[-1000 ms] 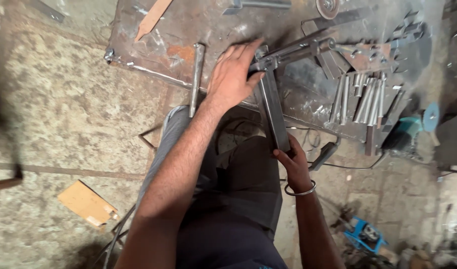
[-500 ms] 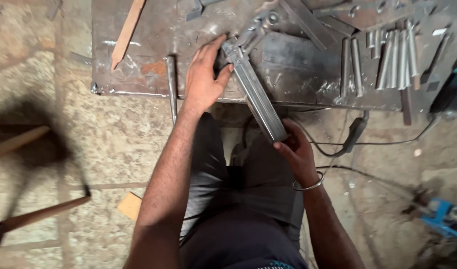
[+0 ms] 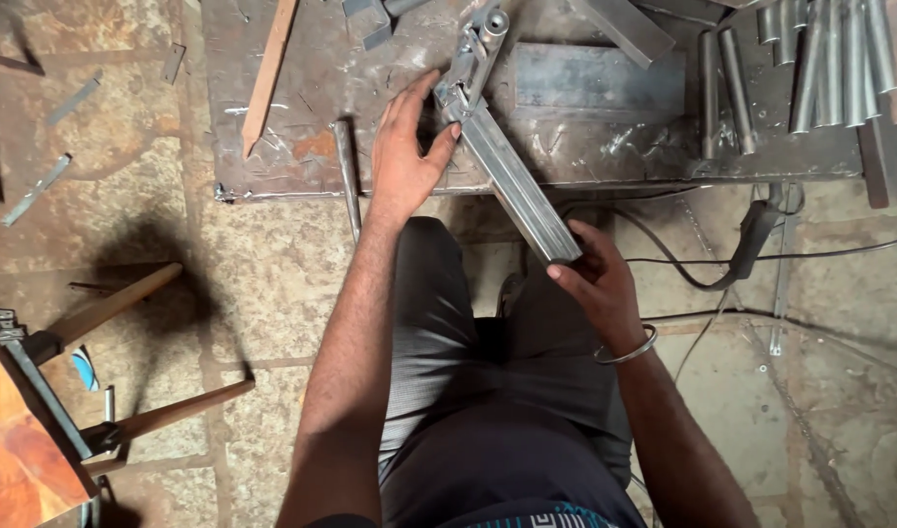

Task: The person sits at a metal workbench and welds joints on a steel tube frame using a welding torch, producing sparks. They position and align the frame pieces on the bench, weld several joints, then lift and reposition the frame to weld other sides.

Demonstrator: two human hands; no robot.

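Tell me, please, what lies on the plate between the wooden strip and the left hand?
In the head view, a thin steel rod lies between the wooden strip and left hand.

Even, fairly bright daylight fills the head view. A soft dark shadow (image 3: pixel 165 264) falls on the stone floor (image 3: pixel 272 293) at left, so light comes from the right. Dull glints show on the metal tubes (image 3: pixel 830 59) and the scratched surface (image 3: pixel 585 147). Focus is mostly sharp; corners look slightly soft and stretched
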